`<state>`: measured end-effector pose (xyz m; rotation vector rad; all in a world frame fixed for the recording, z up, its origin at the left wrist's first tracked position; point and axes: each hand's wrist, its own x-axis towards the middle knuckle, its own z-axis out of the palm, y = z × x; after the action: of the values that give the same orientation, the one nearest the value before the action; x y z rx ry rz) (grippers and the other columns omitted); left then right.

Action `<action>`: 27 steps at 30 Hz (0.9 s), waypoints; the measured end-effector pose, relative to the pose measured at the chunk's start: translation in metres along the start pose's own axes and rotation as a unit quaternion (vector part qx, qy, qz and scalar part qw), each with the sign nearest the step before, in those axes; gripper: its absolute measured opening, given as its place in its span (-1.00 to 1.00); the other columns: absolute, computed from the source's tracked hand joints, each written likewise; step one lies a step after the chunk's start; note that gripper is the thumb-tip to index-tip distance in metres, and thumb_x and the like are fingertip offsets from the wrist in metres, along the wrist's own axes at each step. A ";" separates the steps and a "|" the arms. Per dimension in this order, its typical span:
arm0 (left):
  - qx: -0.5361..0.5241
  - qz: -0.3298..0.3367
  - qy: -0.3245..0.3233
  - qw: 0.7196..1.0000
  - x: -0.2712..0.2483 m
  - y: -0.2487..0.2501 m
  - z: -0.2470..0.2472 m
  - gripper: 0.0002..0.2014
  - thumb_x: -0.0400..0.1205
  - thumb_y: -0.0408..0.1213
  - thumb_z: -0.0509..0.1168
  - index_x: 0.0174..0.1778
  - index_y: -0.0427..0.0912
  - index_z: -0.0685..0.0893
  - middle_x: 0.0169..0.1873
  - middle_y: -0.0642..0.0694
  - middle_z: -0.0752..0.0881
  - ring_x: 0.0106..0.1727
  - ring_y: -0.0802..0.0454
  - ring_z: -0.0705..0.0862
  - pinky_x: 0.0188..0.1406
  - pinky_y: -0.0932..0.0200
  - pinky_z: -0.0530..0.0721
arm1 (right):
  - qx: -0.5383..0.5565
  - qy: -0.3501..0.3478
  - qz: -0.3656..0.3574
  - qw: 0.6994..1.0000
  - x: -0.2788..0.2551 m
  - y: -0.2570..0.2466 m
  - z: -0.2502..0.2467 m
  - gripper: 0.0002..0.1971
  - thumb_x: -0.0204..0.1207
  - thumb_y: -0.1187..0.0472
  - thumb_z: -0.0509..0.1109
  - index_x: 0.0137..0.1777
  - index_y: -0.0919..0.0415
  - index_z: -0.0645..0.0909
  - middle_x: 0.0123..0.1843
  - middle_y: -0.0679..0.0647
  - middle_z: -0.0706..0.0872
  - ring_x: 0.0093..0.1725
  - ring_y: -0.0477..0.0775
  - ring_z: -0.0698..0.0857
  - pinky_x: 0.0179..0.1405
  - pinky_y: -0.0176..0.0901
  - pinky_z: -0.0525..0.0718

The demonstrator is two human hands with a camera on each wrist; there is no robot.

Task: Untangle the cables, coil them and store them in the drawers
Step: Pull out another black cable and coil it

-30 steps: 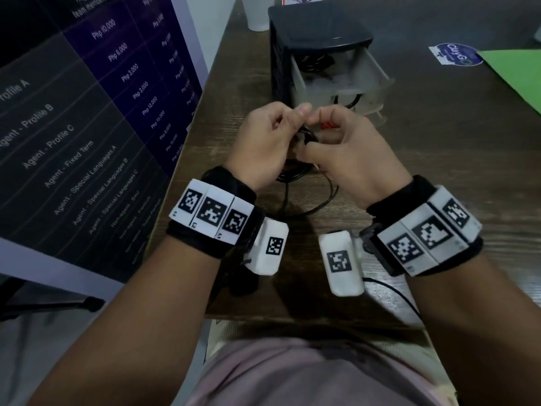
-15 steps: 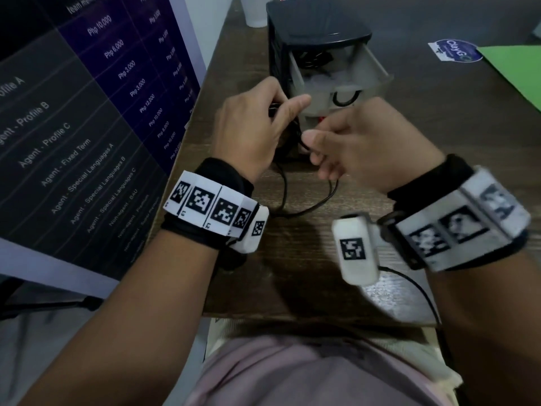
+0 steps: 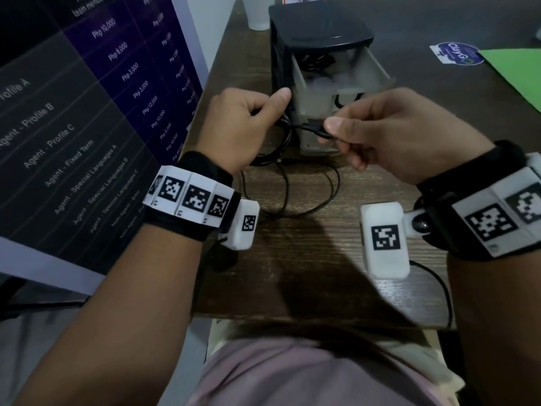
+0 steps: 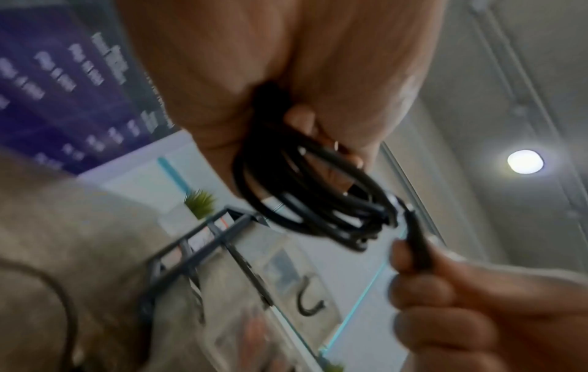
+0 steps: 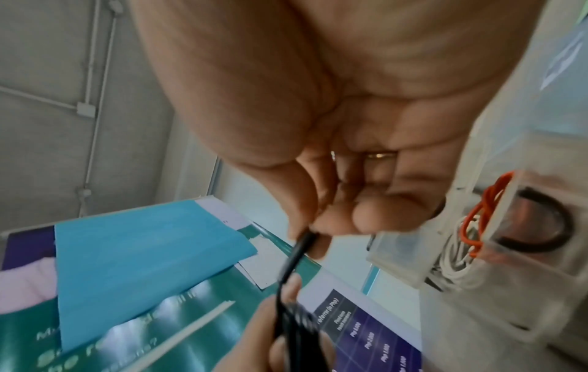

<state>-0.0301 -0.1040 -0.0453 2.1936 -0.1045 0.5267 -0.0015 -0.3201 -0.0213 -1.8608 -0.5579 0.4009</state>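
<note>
The left hand [image 3: 246, 124] fingers clamp the coiled black cable [image 4: 305, 198], while the right hand [image 3: 401, 133] fingers pinch its free end [image 3: 314, 128] just right of the coil.

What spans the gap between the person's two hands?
A short taut stretch of thin black cable, running from the coil in the left hand to the right hand; clearest in the head view.

Dark wood table [image 3: 316, 259], black drawer unit [image 3: 319, 27] (top drawer open), green sheet [image 3: 518, 71], sticker [image 3: 456, 54]
</note>
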 end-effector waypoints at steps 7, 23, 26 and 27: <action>-0.279 -0.197 -0.077 0.937 -0.014 0.020 0.020 -0.49 0.77 0.02 0.17 -0.52 -0.07 0.39 -0.62 0.05 0.40 -0.65 0.16 0.34 -0.71 0.34 0.26 | 0.005 0.183 -0.048 0.982 0.009 0.012 0.029 -0.88 0.68 0.17 0.34 -0.03 0.06 0.71 -0.20 0.01 0.72 -0.36 -0.09 0.66 -0.39 -0.20 0.62; -0.238 -0.150 -0.036 0.959 -0.009 0.019 0.028 -0.53 0.81 -0.04 0.06 -0.38 -0.19 0.51 -0.63 0.09 0.50 -0.61 0.17 0.46 -0.63 0.27 0.41 | 0.001 0.135 -0.043 0.990 0.000 0.009 0.047 -0.85 0.64 0.12 0.41 0.08 0.13 0.77 -0.18 -0.07 0.84 -0.24 -0.26 0.76 -0.35 -0.52 0.57; -0.239 -0.124 -0.049 0.962 -0.008 0.017 0.029 -0.52 0.81 -0.10 0.09 -0.21 -0.46 0.59 -0.64 0.05 0.50 -0.63 0.15 0.46 -0.65 0.26 0.40 | 0.046 0.124 -0.036 0.991 0.002 0.010 0.047 -0.86 0.67 0.14 0.37 0.02 0.14 0.75 -0.18 0.08 0.84 -0.30 -0.13 0.72 -0.37 -0.40 0.58; -0.244 -0.121 -0.052 0.961 -0.009 0.017 0.029 -0.49 0.81 -0.12 0.10 -0.15 -0.58 0.59 -0.62 0.00 0.54 -0.63 0.14 0.48 -0.66 0.26 0.40 | 0.059 0.121 -0.031 0.990 0.003 0.011 0.046 -0.86 0.68 0.14 0.36 0.01 0.13 0.74 -0.19 0.11 0.82 -0.30 -0.11 0.70 -0.38 -0.38 0.57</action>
<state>-0.0333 -0.1381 -0.0519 1.7177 -0.0181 0.2160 -0.0212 -0.2857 -0.0476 -1.7430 -0.4169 0.1592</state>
